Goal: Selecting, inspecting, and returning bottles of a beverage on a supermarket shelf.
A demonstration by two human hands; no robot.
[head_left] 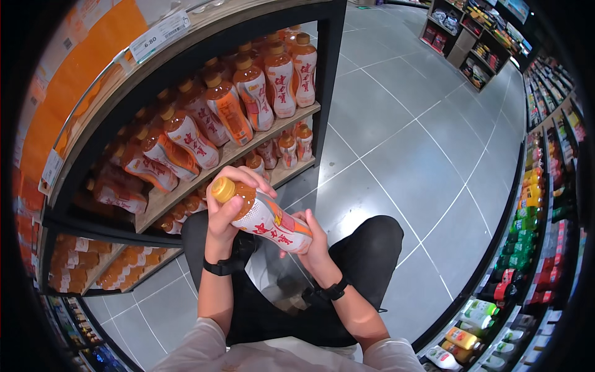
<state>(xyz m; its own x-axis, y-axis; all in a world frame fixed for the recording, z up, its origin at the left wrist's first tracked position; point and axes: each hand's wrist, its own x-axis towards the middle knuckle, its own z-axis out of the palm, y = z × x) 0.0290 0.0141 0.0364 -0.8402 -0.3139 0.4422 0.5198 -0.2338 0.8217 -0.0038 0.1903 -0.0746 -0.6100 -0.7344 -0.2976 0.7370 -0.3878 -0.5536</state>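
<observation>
Between my two hands is a plastic drink bottle (273, 224) with amber liquid, a yellow cap and a white, orange and red label. It lies tilted, cap toward the upper left. My left hand (224, 208) wraps round the neck and shoulder just below the cap. The base end is gripped by my right hand (313, 242), thumb along its side. Both hands are above my bent knees, in front of the shelf. Similar bottles (251, 93) stand in rows on the wooden shelf board (229, 152) beyond my left hand.
A lower shelf holds more of these bottles (287, 149). The shelf unit's dark side post (328, 80) rises left of the grey tiled floor (403, 142). Along the right run shelves of colourful drinks (517, 248). A display stand (468, 43) with packaged goods is at the far right.
</observation>
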